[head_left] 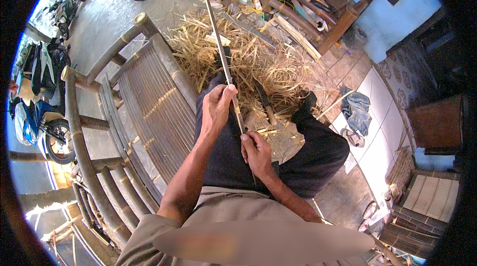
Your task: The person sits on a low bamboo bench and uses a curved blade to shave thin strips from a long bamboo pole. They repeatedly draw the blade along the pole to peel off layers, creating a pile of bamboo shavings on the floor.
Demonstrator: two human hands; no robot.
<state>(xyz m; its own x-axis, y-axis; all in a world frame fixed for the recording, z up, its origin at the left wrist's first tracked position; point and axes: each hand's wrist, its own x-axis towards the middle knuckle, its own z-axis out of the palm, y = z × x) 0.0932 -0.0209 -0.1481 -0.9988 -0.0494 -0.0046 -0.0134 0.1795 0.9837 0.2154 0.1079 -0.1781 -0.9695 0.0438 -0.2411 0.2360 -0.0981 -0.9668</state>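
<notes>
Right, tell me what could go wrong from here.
Cuts or splinters: the left hand and right hand hold the long strip bare, so an edge might bite if it slides.
The knife-like tool lies between the legs, by the shavings, where a shifting leg could brush it.
The strip's far end runs out of the picture's top, so it might hit something unseen.

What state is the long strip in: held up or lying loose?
Held up: the strip runs through the left hand, and the right hand has it lower down.
</notes>
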